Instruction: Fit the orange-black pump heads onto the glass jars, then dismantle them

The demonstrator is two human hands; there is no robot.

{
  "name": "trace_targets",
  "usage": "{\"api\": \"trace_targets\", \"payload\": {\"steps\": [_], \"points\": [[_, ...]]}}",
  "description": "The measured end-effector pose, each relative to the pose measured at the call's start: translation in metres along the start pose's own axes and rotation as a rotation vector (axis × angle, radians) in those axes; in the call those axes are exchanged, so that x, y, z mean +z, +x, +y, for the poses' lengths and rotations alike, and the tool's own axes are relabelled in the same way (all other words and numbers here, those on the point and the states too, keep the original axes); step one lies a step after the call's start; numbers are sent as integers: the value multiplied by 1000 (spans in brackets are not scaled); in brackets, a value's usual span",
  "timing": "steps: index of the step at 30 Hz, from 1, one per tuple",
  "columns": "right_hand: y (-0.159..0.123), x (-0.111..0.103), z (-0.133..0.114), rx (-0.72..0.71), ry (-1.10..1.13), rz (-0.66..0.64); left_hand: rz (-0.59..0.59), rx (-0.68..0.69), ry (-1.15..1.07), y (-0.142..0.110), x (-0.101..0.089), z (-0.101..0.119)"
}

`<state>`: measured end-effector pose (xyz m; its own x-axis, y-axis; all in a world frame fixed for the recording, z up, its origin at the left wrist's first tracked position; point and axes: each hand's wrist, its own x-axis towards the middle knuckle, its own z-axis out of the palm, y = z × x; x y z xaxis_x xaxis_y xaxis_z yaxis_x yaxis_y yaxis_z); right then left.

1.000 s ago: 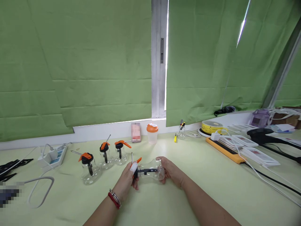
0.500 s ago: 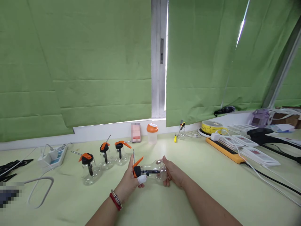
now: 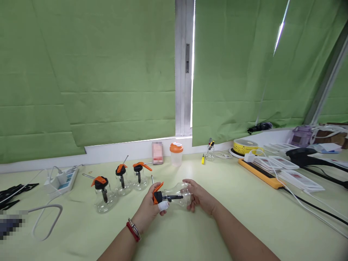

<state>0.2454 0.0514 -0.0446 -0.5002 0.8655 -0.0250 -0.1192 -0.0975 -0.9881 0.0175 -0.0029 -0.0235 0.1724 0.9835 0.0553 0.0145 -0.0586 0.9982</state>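
Held sideways between my hands is a clear dispenser bottle [image 3: 177, 192] with a black and orange lever cap, a thin metal spout and a dark tube inside. My left hand [image 3: 150, 204], with white tape on a digit, is closed around the cap end. My right hand [image 3: 200, 197] grips the wide base, its fingers partly hidden behind the clear wall. To the left, three similar bottles stand upright: a near one [image 3: 104, 197], a middle one [image 3: 123, 181] and a farther one [image 3: 139, 177].
Behind stand a phone-like pink item [image 3: 157, 153] and an orange-lidded cup [image 3: 176, 156]. A small jar with tools [image 3: 210, 154], a yellow tape roll [image 3: 245, 147] and an orange power strip [image 3: 259, 174] are at right. A white power strip [image 3: 63, 182] and cables lie at left.
The held bottle has turned slightly about its length, and its spout tip has shifted a little left. Both hands keep hold of it; the standing bottles have not moved.
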Motion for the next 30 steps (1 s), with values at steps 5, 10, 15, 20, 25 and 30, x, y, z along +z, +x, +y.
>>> {"api": "trace_targets", "payload": {"steps": [5, 10, 15, 20, 25, 30], "points": [[-5, -1, -3, -40, 5, -41, 33, -1, -49, 1, -2, -2], [-5, 0, -1, -14, 6, -33, 21, -3, -75, 2, -3, -5], [-4, -1, 0, -4, -9, -40, 9, -10, -57, 2, -5, -6], [-2, -1, 2, 29, -49, -62, 27, -32, -50, 1, -5, -4], [2, -2, 10, 64, -74, -49, 35, -76, -94, 1, -2, 0], [5, -6, 15, 85, -88, -50, 41, -2, -56, 1, -1, 1]]}}
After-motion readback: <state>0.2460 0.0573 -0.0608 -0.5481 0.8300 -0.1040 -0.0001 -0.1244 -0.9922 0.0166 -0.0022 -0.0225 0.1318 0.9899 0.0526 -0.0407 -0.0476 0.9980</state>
